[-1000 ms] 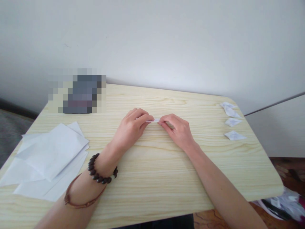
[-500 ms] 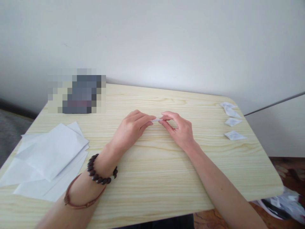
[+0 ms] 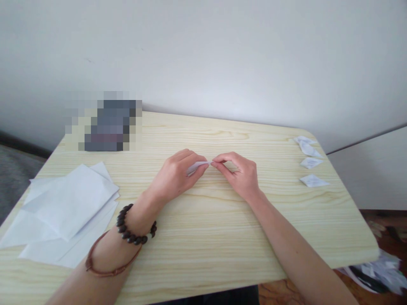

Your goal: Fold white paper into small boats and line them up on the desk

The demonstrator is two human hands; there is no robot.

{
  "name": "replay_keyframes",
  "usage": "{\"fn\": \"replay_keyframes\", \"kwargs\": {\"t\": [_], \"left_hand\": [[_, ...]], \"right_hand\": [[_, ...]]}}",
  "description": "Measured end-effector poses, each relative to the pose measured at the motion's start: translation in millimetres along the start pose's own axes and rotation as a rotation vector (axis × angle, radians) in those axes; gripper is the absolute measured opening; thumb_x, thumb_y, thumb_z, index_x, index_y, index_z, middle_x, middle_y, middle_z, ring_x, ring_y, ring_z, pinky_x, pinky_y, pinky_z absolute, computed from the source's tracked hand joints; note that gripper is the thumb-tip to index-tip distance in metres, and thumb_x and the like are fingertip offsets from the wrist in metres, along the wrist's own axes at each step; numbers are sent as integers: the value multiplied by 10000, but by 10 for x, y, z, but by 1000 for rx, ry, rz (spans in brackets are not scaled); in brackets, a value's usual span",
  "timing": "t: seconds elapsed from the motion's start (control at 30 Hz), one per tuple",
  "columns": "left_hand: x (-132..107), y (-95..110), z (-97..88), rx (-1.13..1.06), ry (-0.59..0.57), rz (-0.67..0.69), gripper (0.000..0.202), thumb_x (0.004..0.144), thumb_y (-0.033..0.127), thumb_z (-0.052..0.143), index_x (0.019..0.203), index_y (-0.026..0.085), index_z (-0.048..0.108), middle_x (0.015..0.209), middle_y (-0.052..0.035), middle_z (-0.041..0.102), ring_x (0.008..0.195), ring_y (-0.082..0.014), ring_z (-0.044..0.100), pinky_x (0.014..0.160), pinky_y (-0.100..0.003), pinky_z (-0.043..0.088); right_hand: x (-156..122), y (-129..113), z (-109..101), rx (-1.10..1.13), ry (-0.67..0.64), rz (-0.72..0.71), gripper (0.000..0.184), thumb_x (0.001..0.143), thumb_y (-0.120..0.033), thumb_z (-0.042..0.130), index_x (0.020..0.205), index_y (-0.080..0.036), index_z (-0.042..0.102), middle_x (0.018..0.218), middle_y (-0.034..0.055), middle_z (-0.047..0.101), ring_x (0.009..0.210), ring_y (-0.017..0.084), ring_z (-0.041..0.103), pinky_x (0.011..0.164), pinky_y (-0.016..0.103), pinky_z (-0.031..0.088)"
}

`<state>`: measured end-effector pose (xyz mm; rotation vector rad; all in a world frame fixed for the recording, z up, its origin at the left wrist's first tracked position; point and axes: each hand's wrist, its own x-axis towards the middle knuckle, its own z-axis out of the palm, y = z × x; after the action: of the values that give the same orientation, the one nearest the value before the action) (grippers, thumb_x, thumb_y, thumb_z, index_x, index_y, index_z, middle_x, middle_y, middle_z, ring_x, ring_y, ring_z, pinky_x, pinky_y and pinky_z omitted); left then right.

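Observation:
Between my hands, over the middle of the table, is a small folded piece of white paper (image 3: 197,165). My left hand (image 3: 178,171) is closed on it, thumb below and fingers above, and hides much of it. The thumb and fingertips of my right hand (image 3: 240,173) pinch its right end. Several folded white paper pieces (image 3: 314,180) with pointed ends lie along the table's right side. Loose sheets of white paper (image 3: 74,199) overlap in a pile to the left of my left forearm.
A blurred dark, flat object (image 3: 110,127) sits at the back left of the wood-grain table (image 3: 203,237). The white wall (image 3: 222,59) rises behind the table. A shoe and crumpled plastic (image 3: 378,273) are on the floor at the lower right.
More of the folded paper now shows between my left thumb and fingers, which have parted slightly. My left fingertips have moved a little closer to my right ones.

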<state>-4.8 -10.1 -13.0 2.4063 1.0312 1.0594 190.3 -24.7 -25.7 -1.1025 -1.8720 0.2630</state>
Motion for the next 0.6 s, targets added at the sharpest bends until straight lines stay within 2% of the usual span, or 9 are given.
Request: {"fn": "replay_keyframes", "kwargs": {"t": [0.1,0.2,0.3,0.4,0.6], "left_hand": [[1,21,-10,-117,-20,-122,162,877,275,592,942,163,690,895,-32,724,807,-152,666,749,-242,502],[11,43,-29,-233,-89,-242,200,862,306,602,976,180,707,930,-17,742,816,-159,679,734,-235,509],[27,63,-52,-319,-151,-344,214,852,346,605,878,177,733,800,-4,738,684,-151,655,604,-226,488],[46,83,-68,-438,-151,-439,238,834,359,620,759,160,727,690,-5,716,590,-132,615,526,-209,456],[82,102,-90,-605,-176,-561,230,794,372,662,781,153,734,739,-16,736,658,-137,649,597,-194,497]], "right_hand": [[-1,2,-8,36,-5,-22,16,852,-214,652,858,-227,659,812,-6,726,757,141,688,718,272,555],[-2,5,-21,70,-36,-77,51,869,-199,628,858,-236,661,828,-5,725,766,136,685,722,270,553],[-3,9,-28,84,-43,-141,66,872,-192,624,872,-241,668,828,-1,721,763,133,680,708,264,553],[-5,16,-25,95,-35,-189,66,859,-180,642,894,-224,678,833,16,718,764,131,676,702,251,551],[-7,5,-18,112,-57,-237,74,859,-151,633,903,-190,678,857,50,712,780,128,667,711,243,542]]}}
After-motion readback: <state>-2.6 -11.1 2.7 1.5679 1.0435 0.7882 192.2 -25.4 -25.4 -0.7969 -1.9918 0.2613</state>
